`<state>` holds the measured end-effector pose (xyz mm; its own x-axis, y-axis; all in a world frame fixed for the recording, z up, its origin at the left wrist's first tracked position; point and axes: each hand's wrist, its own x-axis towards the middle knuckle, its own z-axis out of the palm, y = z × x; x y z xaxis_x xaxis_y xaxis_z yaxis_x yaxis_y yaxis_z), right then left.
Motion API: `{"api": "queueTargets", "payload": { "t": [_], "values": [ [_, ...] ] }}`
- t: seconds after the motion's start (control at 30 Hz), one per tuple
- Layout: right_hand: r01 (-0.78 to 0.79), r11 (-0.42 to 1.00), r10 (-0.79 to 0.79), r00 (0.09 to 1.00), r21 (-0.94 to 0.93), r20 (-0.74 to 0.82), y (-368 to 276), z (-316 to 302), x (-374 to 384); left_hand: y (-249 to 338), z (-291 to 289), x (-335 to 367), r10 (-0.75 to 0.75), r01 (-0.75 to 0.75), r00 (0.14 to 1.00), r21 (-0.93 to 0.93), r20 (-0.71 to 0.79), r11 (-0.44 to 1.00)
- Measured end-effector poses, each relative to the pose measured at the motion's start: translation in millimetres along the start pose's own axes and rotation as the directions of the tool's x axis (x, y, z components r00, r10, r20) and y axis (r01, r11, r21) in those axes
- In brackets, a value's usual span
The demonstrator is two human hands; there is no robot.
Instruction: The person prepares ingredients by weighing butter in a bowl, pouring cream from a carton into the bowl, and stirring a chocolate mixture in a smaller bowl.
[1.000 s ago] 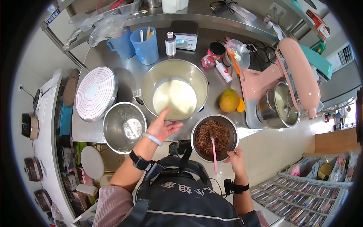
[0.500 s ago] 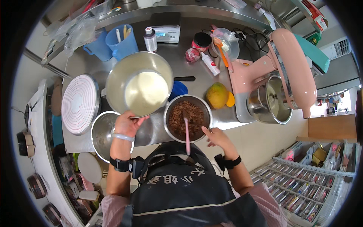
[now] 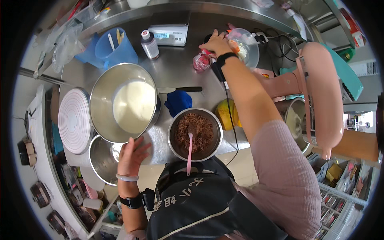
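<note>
Beside the lower rim of a large steel bowl [image 3: 96,120] of pale cream liquid is my left hand [image 3: 134,155], holding nothing, its fingers apart. My right hand [image 3: 217,44] stretches to the far side of the table over a dark-lidded jar [image 3: 207,38]. The fingers are spread and cover most of the jar; whether they touch it is hidden. Near it lie a pink-and-red wrapped ball [image 3: 201,63] and a clear plastic bowl [image 3: 252,54]. Close to my body, a smaller steel bowl [image 3: 218,138] contains brown crumbly mix with a pink-handled spatula [image 3: 189,154] standing in it.
A pink stand mixer [image 3: 320,96] is on the right. A yellow-green fruit [image 3: 225,115], a blue cloth [image 3: 178,103] and a black-handled knife [image 3: 188,89] lie mid-table. Further back are a scale [image 3: 176,35], a bottle [image 3: 150,46] and blue jugs [image 3: 116,50]. A turntable [image 3: 74,120] stands left.
My right hand has gone from beside the crumb-mix bowl to the jar at the back. My left hand has come off the large bowl's rim and opened. The view has shifted.
</note>
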<state>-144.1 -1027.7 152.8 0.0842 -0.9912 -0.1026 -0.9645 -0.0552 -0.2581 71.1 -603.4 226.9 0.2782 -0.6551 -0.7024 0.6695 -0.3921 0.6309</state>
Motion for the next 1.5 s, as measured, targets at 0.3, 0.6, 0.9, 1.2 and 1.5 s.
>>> {"api": "queueTargets", "payload": {
  "t": [0.3, 0.6, 0.9, 1.2, 1.5],
  "values": [
    [0.034, 0.995, -0.049, 0.984, -0.094, -0.169, -18, -24, -25, -25, 12, 5, -0.167, -0.035, 0.948, 0.609, 0.271, 0.792],
    [0.18, 0.584, -0.466, 0.872, 0.792, 0.146, -23, -124, -304, -12, 75, -26, 0.317, -0.393, 0.735, -0.004, 0.6, 0.919],
    [0.674, 0.534, -0.709, 0.686, 0.511, -0.165, 2, -97, -416, -47, 41, -19, -0.296, 0.369, 0.695, 0.028, 0.655, 0.929],
    [0.978, 0.203, -0.908, 0.202, 0.036, -0.367, 20, -73, -467, -53, 18, -47, -0.571, 0.433, 0.46, 0.389, 0.68, 0.813],
    [0.444, 0.62, -0.64, 0.763, 0.647, 0.089, -4, -89, -466, -46, 9, -46, -0.263, 0.151, 0.599, 0.216, 0.756, 0.965]
  ]
}}
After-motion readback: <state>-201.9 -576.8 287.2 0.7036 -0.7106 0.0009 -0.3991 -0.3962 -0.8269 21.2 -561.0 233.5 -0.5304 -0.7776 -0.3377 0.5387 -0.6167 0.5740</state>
